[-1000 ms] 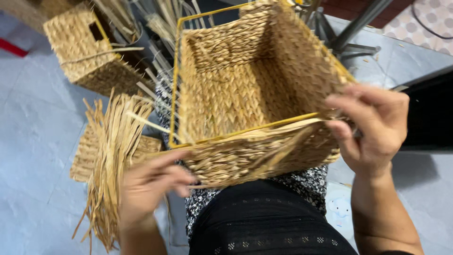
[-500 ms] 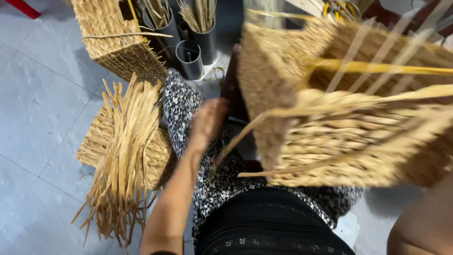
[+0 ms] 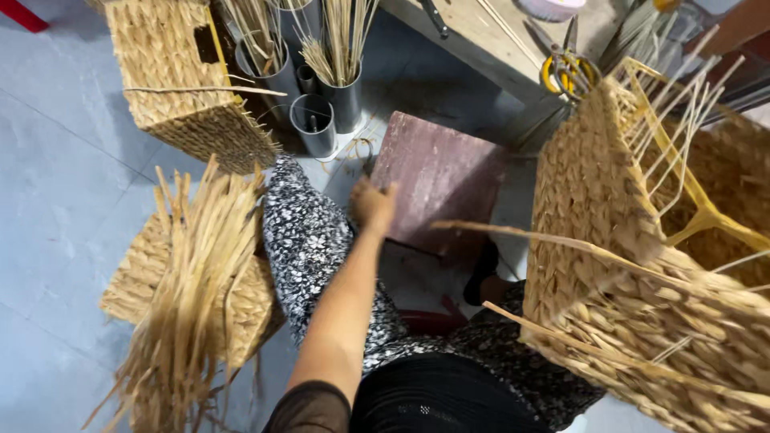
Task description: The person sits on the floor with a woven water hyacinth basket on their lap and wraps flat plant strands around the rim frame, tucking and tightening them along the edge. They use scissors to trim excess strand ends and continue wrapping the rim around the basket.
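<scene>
One hand of mine was in view: my left hand, arm stretched forward over my patterned knee, fingers loosely curled and holding nothing, hovering just above the near edge of the dull red, flat-topped block on the floor. My right hand lay outside the picture, so I could not tell its state; presumably it carried the large half-woven basket of pale straw on a yellow wire frame, which hung tilted at my right side, its unwoven uprights and loose strand ends sticking out. That tilt kept the open rim turned away from my lap, I judged, leaving the left hand free to reach. A loose sheaf of dry straw strands rested across a low woven piece beside my left leg, close enough to draw from. Grey metal tubes holding upright straw stalks stood beyond the block, next to a finished rectangular woven basket.
</scene>
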